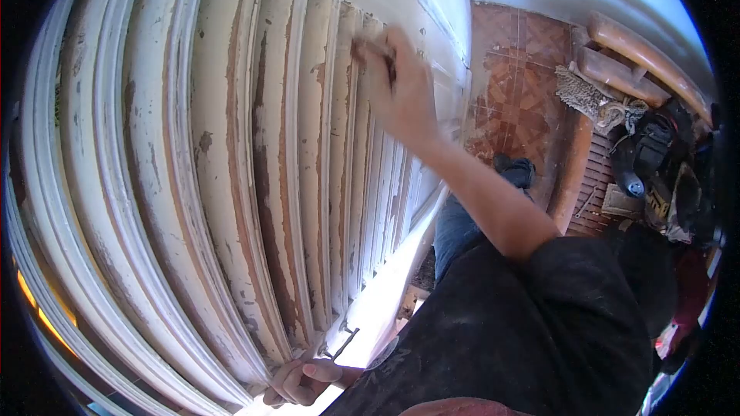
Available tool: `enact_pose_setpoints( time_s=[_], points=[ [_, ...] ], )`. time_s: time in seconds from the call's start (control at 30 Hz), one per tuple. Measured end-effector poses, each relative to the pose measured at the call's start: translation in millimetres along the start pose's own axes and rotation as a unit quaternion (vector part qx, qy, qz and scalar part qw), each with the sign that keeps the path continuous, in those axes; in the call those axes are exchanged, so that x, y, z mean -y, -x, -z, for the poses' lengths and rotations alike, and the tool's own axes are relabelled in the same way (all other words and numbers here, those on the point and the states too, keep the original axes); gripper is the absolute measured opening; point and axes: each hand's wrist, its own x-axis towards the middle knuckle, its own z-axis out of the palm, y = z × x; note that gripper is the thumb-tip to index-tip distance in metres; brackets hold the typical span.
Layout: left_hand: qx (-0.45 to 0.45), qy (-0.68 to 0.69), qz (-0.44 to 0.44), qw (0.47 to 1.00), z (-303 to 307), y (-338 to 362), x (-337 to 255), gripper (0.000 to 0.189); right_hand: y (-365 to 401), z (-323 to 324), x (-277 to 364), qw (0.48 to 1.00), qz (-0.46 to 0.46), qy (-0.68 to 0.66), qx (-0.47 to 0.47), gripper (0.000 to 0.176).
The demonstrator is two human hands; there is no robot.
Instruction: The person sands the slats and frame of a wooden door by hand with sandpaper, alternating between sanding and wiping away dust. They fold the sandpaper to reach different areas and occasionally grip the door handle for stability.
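A louvred wooden panel (pixel 220 146) with peeling cream paint fills the left and centre, bare brown wood showing along several slat edges. Near the slats' far ends is my right hand (pixel 397 85), smeared by motion, its fingers curled; what it holds, if anything, is too blurred to make out. At the bottom, my left hand (pixel 301 382) has its fingers folded in beside the near end of the slats. A small dark metal piece (pixel 346 343) stands out just above that hand; whether the hand touches it is unclear.
Reddish patterned floor tiles (pixel 515 85) lie beyond the panel. On the right stands a wooden bench (pixel 572 162) with a rough cloth (pixel 590 98), a dark bag (pixel 655 139) and other items. The person's shoe (pixel 515 172) rests on the floor.
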Motion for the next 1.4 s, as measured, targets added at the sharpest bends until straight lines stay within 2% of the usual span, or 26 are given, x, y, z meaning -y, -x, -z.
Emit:
enact_pose_setpoints(
  time_s=[0.03,0.1,0.17,0.23,0.3,0.37,0.4,0.43,0.5,0.53,0.57,0.63,0.67,0.77,0.8,0.9,1.03,1.07,1.17,1.23,1.3,1.37,1.4],
  points=[
    [0.003,0.0,-0.002,1.0,-1.1,2.6,1.1,0.037,-12.1,-1.5,-3.1,1.0,-0.004,0.001,0.0,0.014],
    [-0.017,0.029,-0.021,0.999,3.4,6.6,8.3,0.034,-39.8,-10.4,-11.5,0.997,0.034,0.008,-0.063,0.013],
    [-0.02,0.033,-0.019,0.999,3.0,6.7,9.8,0.035,-7.4,-9.6,-9.0,0.999,0.016,0.005,-0.047,0.015],
    [-0.016,0.012,-0.027,0.999,0.4,5.2,10.5,0.035,30.5,2.0,1.2,0.999,-0.016,-0.016,0.026,0.018],
    [-0.024,0.021,-0.025,0.999,-4.8,7.2,8.7,0.034,9.6,-3.3,-13.1,0.999,-0.011,0.007,0.029,0.019],
    [-0.044,0.034,-0.041,0.998,-1.7,10.1,16.3,0.033,-30.5,-14.8,-27.0,0.989,0.091,0.082,-0.084,0.015],
    [-0.034,0.029,-0.046,0.998,-1.5,9.9,16.3,0.033,-32.0,-13.5,-25.3,0.996,0.061,0.024,-0.058,0.017],
    [-0.029,0.026,-0.047,0.998,-1.8,9.0,15.5,0.033,-14.7,-11.7,-18.8,0.997,0.055,0.023,-0.055,0.017],
    [-0.035,0.023,-0.04,0.998,-0.8,10.3,16.7,0.033,33.6,-3.4,4.0,0.996,-0.074,0.036,0.017,0.019],
    [-0.04,0.024,-0.038,0.998,-0.8,9.9,16.4,0.033,50.8,-1.3,11.7,0.999,-0.037,-0.017,0.022,0.02],
    [-0.042,0.023,-0.037,0.998,-0.7,9.9,16.4,0.033,48.0,-2.7,8.6,0.999,-0.036,-0.018,0.023,0.02],
    [-0.033,0.024,-0.04,0.998,-0.8,10.1,16.5,0.033,31.5,-5.7,2.9,0.999,-0.013,0.024,-0.033,0.016],
    [-0.024,0.023,-0.042,0.999,-0.8,10.0,16.5,0.033,9.8,-12.9,-5.7,0.999,0.004,0.0,-0.043,0.014],
    [-0.025,0.024,-0.042,0.998,-0.8,9.7,16.2,0.034,40.1,-8.3,5.2,0.999,-0.026,0.027,-0.025,0.014],
    [-0.034,0.028,-0.039,0.998,-0.8,9.6,16.1,0.034,65.5,-8.2,4.5,0.999,-0.006,-0.035,-0.015,0.013],
    [-0.04,0.04,-0.036,0.998,-1.6,9.3,15.6,0.034,71.8,-2.0,4.5,0.999,-0.011,-0.02,0.026,0.012],
    [-0.022,0.046,-0.04,0.998,-2.8,8.8,14.7,0.034,39.5,-14.6,6.1,0.999,-0.037,0.004,-0.038,0.012],
    [-0.03,0.05,-0.036,0.998,-2.8,8.8,14.6,0.034,56.4,-7.2,16.5,0.996,-0.071,0.049,-0.004,0.013],
    [-0.045,0.062,-0.029,0.997,-6.8,9.2,14.3,0.034,90.0,0.8,17.1,0.999,0.0,-0.024,0.032,0.014],
    [-0.041,0.065,-0.044,0.996,-1.5,11.5,17.7,0.037,56.6,-6.1,10.2,0.999,-0.036,-0.016,0.032,0.012],
    [-0.032,0.062,-0.03,0.997,-0.6,9.0,10.6,0.039,25.5,-20.7,1.6,0.998,0.015,-0.026,-0.06,0.01],
    [-0.049,0.046,-0.039,0.997,-4.3,3.8,7.5,0.04,62.1,-12.8,22.4,0.998,-0.001,-0.034,-0.059,0.011],
    [-0.048,0.043,-0.028,0.998,-4.5,5.8,8.6,0.041,87.5,-2.5,29.8,0.999,-0.011,-0.044,-0.003,0.012]
  ],
)
